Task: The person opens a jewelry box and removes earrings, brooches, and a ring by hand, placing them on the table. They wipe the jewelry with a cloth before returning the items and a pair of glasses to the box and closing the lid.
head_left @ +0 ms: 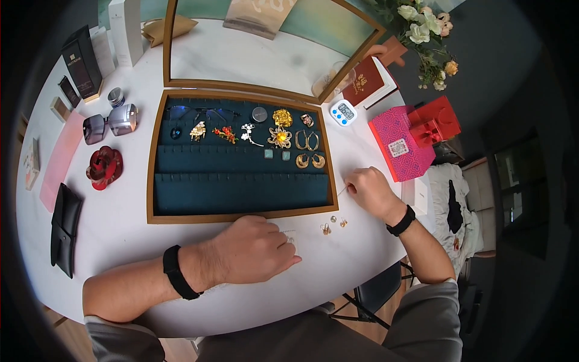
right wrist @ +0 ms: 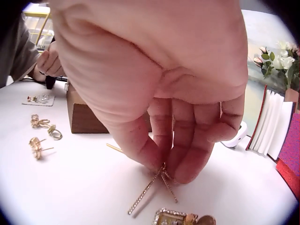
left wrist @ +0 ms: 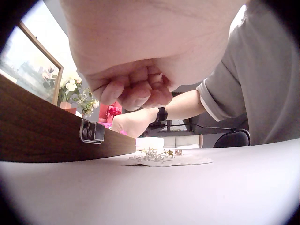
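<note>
My right hand (head_left: 374, 192) pinches a thin gold dangling earring (right wrist: 144, 194) between thumb and fingers, low over the white table beside the jewelry box's right corner. Two sparkling strands hang below the fingertips. Under it in the right wrist view lies a rectangular jewelled piece (right wrist: 171, 215). My left hand (head_left: 256, 248) hovers at the box's front edge, fingers loosely curled, with nothing seen in them. It partly hides a small card of earrings (head_left: 290, 235). Several loose gold earrings (head_left: 325, 228) lie between the hands. The wooden box (head_left: 241, 217) stands open, holding brooches, earrings and glasses in its upper rows.
Sunglasses (head_left: 110, 125), a red flower ornament (head_left: 104, 168) and a black case (head_left: 66, 229) lie to the left. Cosmetic boxes (head_left: 82, 63) stand behind them. At the right are a timer (head_left: 343, 113), a red book (head_left: 362, 81), a pink patterned box (head_left: 401, 142) and flowers (head_left: 422, 27).
</note>
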Tool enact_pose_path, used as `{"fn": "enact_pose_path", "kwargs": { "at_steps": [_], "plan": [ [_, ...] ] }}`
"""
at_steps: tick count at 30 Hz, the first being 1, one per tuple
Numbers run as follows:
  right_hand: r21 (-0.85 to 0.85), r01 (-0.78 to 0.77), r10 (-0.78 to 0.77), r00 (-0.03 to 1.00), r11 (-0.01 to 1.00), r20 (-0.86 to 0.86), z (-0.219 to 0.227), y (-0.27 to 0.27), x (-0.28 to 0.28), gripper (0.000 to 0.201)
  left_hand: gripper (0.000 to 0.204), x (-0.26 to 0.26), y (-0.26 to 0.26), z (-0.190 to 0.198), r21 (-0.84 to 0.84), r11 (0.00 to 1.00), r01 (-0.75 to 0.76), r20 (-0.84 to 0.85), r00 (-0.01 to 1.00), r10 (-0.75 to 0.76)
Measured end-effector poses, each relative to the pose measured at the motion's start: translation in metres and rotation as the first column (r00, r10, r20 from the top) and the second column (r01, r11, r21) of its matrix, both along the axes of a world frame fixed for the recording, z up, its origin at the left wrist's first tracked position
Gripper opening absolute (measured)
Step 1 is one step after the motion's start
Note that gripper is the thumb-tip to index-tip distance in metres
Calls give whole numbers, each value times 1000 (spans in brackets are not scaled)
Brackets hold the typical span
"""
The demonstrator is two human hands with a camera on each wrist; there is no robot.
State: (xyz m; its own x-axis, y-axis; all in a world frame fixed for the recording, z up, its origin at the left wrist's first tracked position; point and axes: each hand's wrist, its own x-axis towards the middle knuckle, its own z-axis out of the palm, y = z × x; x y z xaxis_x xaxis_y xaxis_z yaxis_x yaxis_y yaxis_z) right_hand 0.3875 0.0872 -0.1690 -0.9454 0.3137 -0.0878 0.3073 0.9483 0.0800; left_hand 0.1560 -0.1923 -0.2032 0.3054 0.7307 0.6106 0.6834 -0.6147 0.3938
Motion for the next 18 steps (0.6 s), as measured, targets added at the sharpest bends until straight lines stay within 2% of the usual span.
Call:
{"fn": "enact_pose_path", "kwargs": {
  "at_steps": [3,5,9,10,11,13,15,16,18],
  "plan": [
    [-40,-2,2,1000,999,-4,0,0,-1,5,38,0,-1,1,4,1000,-17,3,1000,17],
    [-110,33,-44,995,993,-92,2,-2,-1,8,37,-1,-1,2,5,999,-33,8,999,33],
    [-147,97,-117,984,984,-134,22,-5,1,13,35,-2,-1,5,19,991,-130,46,991,129],
    [-149,108,-140,964,983,-228,28,-8,-1,13,35,-2,-1,5,28,986,-162,62,985,160],
    [-151,120,-163,934,981,-319,36,-13,-2,14,35,-2,-1,5,25,987,-160,63,985,159],
    [-143,129,-170,931,981,-322,56,-29,-13,17,35,-1,0,2,23,996,-89,53,995,87],
    [-78,-10,-22,915,997,-402,65,-43,-31,17,36,2,1,-3,18,998,-59,50,997,58],
    [-82,-16,-19,914,996,-406,68,-51,-41,17,37,2,1,-3,16,999,-31,48,998,31],
    [-61,-171,141,930,983,-340,69,-65,-63,21,36,0,-2,-3,8,999,-46,23,999,46]
  ]
}}
